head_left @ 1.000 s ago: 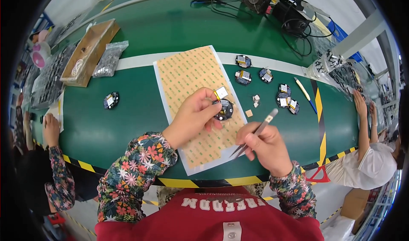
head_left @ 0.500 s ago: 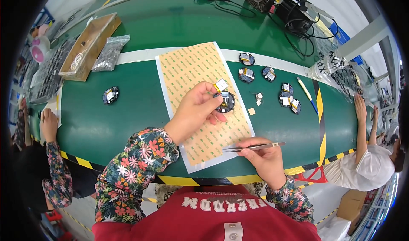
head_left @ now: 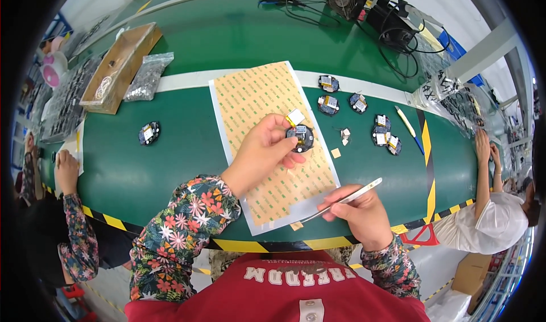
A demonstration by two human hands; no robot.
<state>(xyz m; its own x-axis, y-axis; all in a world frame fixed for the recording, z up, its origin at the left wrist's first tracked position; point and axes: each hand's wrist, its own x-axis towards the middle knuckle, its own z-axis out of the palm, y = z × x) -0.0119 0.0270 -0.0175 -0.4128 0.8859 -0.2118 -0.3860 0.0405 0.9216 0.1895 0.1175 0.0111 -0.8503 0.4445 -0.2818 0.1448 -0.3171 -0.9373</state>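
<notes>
My left hand (head_left: 259, 154) pinches a round black circuit board (head_left: 302, 139) above the tan adhesive sheet (head_left: 256, 97). A small silver-white battery pack (head_left: 295, 116) with a yellow edge sticks up from the board's far side. My right hand (head_left: 364, 217) grips a pair of tweezers (head_left: 357, 193), their tips pointing left over the sheet's near right corner. At the tips is a small tan adhesive square (head_left: 297, 226); whether they pinch it or just touch it is unclear. The sheet lies on a white backing on the green table (head_left: 187, 151).
Several round boards (head_left: 381, 126) lie to the right, beside a white-and-blue pen-like tool (head_left: 409, 127). Another board (head_left: 149, 133) lies left. Small pieces (head_left: 344, 134) and a tan square (head_left: 336, 153) sit right of the sheet. A wooden box (head_left: 122, 66) and bag (head_left: 149, 76) stand far left.
My right hand has shifted slightly nearer to me, and the tweezers have turned, tips lower. A small tan square now shows at their tips. The left hand still holds the board.
</notes>
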